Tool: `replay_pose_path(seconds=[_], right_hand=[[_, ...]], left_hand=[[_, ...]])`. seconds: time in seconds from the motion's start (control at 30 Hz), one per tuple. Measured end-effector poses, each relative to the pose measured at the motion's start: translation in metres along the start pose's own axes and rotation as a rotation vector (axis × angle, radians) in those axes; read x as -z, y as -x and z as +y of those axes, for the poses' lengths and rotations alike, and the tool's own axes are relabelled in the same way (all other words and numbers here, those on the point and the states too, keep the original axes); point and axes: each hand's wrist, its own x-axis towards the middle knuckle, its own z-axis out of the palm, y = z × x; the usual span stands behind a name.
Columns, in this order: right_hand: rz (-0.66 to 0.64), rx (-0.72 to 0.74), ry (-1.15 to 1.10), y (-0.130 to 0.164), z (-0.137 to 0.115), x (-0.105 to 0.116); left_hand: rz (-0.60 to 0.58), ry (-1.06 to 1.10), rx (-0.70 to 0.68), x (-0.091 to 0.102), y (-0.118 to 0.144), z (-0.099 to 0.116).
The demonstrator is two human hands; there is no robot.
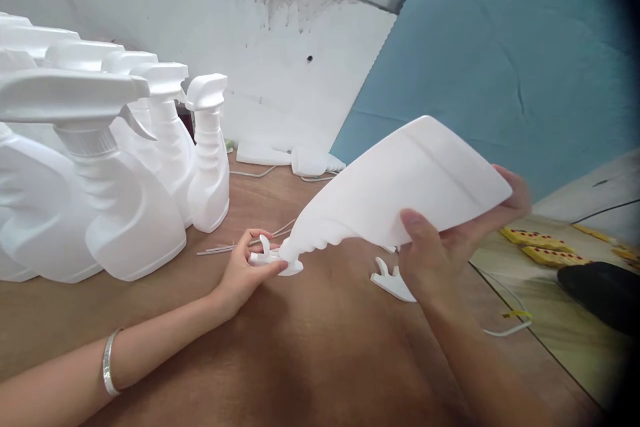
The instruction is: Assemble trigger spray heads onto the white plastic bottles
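Brown wooden tabletop (pixel 320 347), scuffed white wall behind, blue sheet off to the right, and right in the middle of it a white spray bottle (pixel 400 190) tipped nearly flat, neck low and pointing left, base raised to the right. The right hand (pixel 435 257) has it by the wide body, thumb on the near face and fingers wrapped round the far side and base, a firm closed hold. Down at the neck, the left hand (pixel 247 267) pinches a white trigger cap (pixel 273 260) between thumb and fingers, with a silver bangle (pixel 110 370) on that wrist. The cap sits right at the bottle's mouth, touching it; whether it is screwed home I cannot tell, but it looks to be mid-fitting rather than finished.

Just right of the neck, a second loose trigger piece (pixel 393 280) lies on the wood, so at least one more is waiting. Thin white dip tubes (pixel 235 247) lie behind the left hand. On the left stands a crowd of finished bottles (pixel 115 180), triggers on and upright, so a good batch is done. Near the wall lies a flat white part with a cord (pixel 290 157). Lower right, below the table edge, there are yellow blocks (pixel 537 240).
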Motion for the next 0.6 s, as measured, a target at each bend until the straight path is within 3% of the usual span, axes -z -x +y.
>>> replay_pose_path(seconds=[0.2, 0.27, 0.4, 0.6], right_hand=[[0.029, -0.377, -0.162, 0.021, 0.021, 0.018], [-0.035, -0.454, -0.23, 0.034, 0.026, 0.027], [-0.175, -0.479, -0.345, 0.05, 0.034, 0.048], [-0.057, -0.398, -0.181, 0.054, 0.06, 0.07]], left_hand=[[0.097, 0.291, 0.034, 0.002, -0.007, -0.001], [0.121, 0.341, 0.042, 0.003, -0.009, -0.001], [0.152, 0.324, 0.063, 0.004, -0.012, -0.001], [-0.019, 0.191, 0.093, 0.003, -0.01, -0.001]])
